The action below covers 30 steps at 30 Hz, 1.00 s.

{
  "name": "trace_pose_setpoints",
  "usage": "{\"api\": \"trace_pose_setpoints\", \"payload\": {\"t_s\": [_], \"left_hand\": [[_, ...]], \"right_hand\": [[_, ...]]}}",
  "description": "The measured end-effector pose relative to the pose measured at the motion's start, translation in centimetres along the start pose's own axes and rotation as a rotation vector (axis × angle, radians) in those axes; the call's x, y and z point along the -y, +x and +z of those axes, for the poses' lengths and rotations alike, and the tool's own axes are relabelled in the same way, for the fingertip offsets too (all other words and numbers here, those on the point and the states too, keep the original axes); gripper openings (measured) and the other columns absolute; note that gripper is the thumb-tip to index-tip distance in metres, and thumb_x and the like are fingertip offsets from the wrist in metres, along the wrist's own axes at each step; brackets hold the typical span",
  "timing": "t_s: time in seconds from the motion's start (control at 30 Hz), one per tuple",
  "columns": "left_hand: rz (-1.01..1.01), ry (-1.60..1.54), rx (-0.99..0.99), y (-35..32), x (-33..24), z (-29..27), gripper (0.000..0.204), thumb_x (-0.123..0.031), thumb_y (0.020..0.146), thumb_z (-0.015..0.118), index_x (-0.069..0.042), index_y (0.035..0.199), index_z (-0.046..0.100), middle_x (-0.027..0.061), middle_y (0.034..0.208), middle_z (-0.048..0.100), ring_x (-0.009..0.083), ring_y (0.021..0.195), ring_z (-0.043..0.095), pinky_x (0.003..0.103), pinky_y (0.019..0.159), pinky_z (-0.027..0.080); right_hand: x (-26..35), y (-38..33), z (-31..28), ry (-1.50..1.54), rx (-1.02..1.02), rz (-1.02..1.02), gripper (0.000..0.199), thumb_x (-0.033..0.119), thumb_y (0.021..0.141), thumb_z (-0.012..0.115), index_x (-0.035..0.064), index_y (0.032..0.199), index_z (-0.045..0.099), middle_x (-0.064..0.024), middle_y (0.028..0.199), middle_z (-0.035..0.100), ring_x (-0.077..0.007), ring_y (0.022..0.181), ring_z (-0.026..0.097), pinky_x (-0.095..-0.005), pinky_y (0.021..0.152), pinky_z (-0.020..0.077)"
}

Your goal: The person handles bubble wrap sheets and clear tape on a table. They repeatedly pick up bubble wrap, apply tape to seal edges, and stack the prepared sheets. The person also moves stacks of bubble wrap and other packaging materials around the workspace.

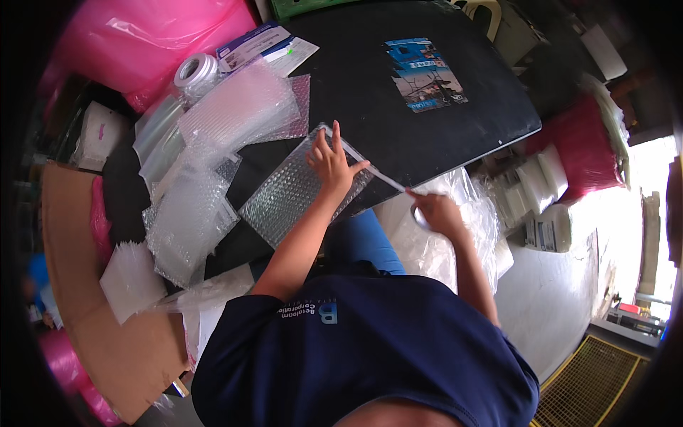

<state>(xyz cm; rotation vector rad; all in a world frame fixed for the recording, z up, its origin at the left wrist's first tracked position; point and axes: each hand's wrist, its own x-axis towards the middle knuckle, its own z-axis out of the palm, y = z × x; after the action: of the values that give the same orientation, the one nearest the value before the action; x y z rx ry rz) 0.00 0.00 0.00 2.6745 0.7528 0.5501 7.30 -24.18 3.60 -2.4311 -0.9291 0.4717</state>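
Observation:
My left hand lies with its fingers spread on the upper edge of a clear bubble-wrap sheet or pouch, pressing it against the black table. A narrow white tape strip runs along that edge, under my left hand, and stretches past the sheet's corner to my right hand. My right hand is closed around a tape roll, partly hidden by the fingers, beyond the table's near edge. Left of the sheet lies a loose pile of bubble-wrap pouches, with pinkish ones farther back.
Several white tape rolls stand at the back left beside flat printed boxes. A torn blue picture is on the black table. Clear plastic bulges below my right hand. Brown cardboard is at the left.

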Motion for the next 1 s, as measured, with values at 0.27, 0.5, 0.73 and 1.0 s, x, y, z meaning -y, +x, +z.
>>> {"api": "trace_pose_setpoints", "payload": {"t_s": [0.27, 0.5, 0.73, 1.0], "left_hand": [[0.05, -0.27, -0.106, 0.4, 4.0, 3.5, 0.026, -0.028, 0.069, 0.071, -0.009, 0.077, 0.056, 0.0065, 0.085, 0.051, 0.0283, 0.082, 0.051, 0.041, 0.066, 0.043], [-0.031, -0.189, 0.074, 0.6, 3.6, 2.6, 0.044, -0.041, 0.059, 0.076, -0.01, 0.083, 0.056, 0.0077, 0.095, 0.048, 0.0291, 0.092, 0.048, 0.042, 0.072, 0.043], [-0.189, -0.2, 0.226, 1.4, 3.0, 2.1, 0.045, -0.036, 0.059, 0.078, -0.012, 0.089, 0.056, 0.0074, 0.102, 0.047, 0.0291, 0.1, 0.045, 0.043, 0.081, 0.041], [-0.279, -0.206, 0.261, 2.4, 2.7, 2.0, 0.045, -0.035, 0.056, 0.08, -0.012, 0.089, 0.059, 0.0086, 0.103, 0.049, 0.0295, 0.101, 0.046, 0.043, 0.082, 0.042]], "right_hand": [[1.1, 11.1, -0.6, -0.461, -0.279, -0.273, 0.025, 0.011, 0.071, 0.058, 0.0207, 0.091, 0.07, -0.004, 0.093, 0.059, -0.0254, 0.096, 0.05, -0.0383, 0.084, 0.038], [5.4, 10.7, 7.6, -0.255, -0.245, -0.493, 0.011, 0.013, 0.067, 0.062, 0.0087, 0.077, 0.066, -0.002, 0.083, 0.058, -0.0206, 0.086, 0.053, -0.0347, 0.075, 0.0422], [4.0, 11.6, 9.6, -0.186, -0.291, -0.575, 0.006, 0.007, 0.07, 0.057, 0.0042, 0.074, 0.06, -0.0062, 0.077, 0.054, -0.0242, 0.081, 0.054, -0.0341, 0.071, 0.0471], [3.3, 13.6, 9.3, 0.246, -0.313, -0.134, 0.008, 0.009, 0.073, 0.056, 0.0054, 0.08, 0.055, -0.0107, 0.092, 0.057, -0.0301, 0.091, 0.053, -0.038, 0.073, 0.0441]]}}
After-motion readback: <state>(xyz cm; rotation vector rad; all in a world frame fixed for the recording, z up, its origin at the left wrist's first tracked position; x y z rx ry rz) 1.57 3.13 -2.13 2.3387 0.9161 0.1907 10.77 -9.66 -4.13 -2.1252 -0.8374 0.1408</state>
